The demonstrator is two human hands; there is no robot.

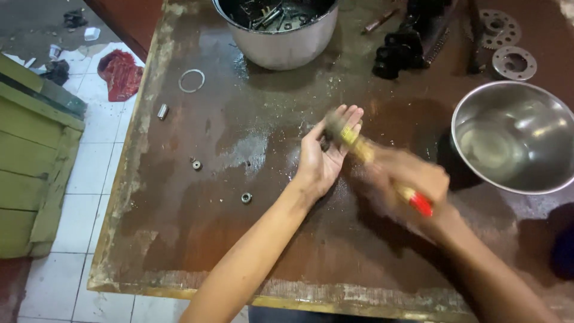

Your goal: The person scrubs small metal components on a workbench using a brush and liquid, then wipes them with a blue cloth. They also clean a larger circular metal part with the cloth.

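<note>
My left hand (326,152) lies palm up over the middle of the worn brown table (197,233), fingers straight, with a small dark metal part (326,144) resting in the palm. My right hand (412,179) is blurred by motion and grips a paintbrush (371,157) with a red handle and a yellow ferrule. The bristles press onto the part in my left palm.
An empty steel bowl (515,134) stands at the right. A steel pot (281,30) of dark parts sits at the back. Black chain pieces (400,48) and sprocket discs (513,61) lie at the back right. A ring (192,81), a cylinder (162,111) and small bearings (246,197) are scattered left.
</note>
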